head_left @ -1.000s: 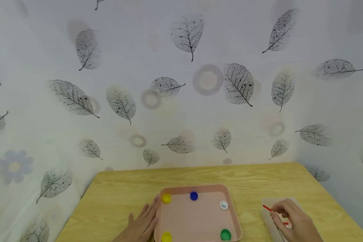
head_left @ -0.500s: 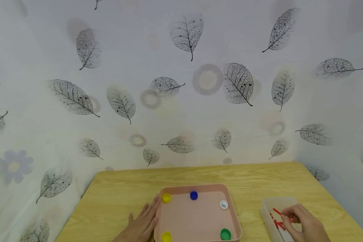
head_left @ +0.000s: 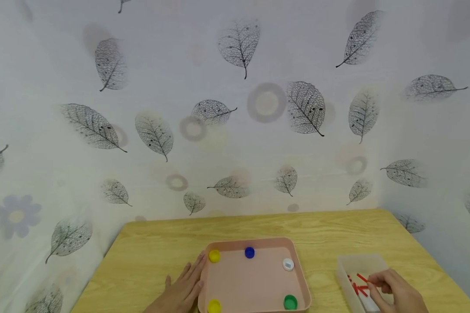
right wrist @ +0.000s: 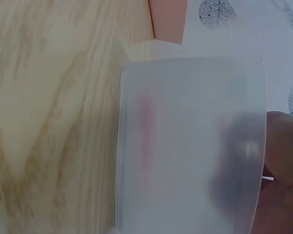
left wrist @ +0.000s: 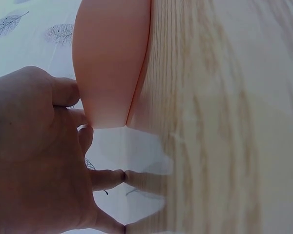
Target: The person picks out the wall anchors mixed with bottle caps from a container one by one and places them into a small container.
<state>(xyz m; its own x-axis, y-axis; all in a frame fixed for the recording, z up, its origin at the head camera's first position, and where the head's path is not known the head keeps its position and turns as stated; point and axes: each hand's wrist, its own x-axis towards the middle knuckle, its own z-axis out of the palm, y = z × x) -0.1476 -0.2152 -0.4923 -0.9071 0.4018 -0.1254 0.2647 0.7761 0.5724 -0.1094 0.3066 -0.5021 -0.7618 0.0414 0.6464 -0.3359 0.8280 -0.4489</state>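
My right hand (head_left: 400, 292) pinches a thin red stick (head_left: 362, 277) between thumb and forefinger, over a translucent white box (head_left: 361, 260). Several more red sticks (head_left: 362, 288) lie inside that box. In the right wrist view the cloudy box wall (right wrist: 185, 146) hides most of the fingers, and a blurred red shape shows through it. My left hand (head_left: 182, 290) lies along the left side of a pink tray (head_left: 254, 282), fingers extended. The left wrist view has its fingers touching the tray's outer wall (left wrist: 112, 63).
Inside the tray sit two yellow caps (head_left: 214, 256), a blue cap (head_left: 249, 252), a white cap (head_left: 288, 264) and a green cap (head_left: 290, 302), round and near its edges. A wood-grain table (head_left: 160, 243) carries everything; a leaf-patterned cloth (head_left: 235, 143) rises behind.
My right hand, with a red stick in its fingers, has moved a little right and down over the box, uncovering more sticks inside. My left hand stays against the tray.
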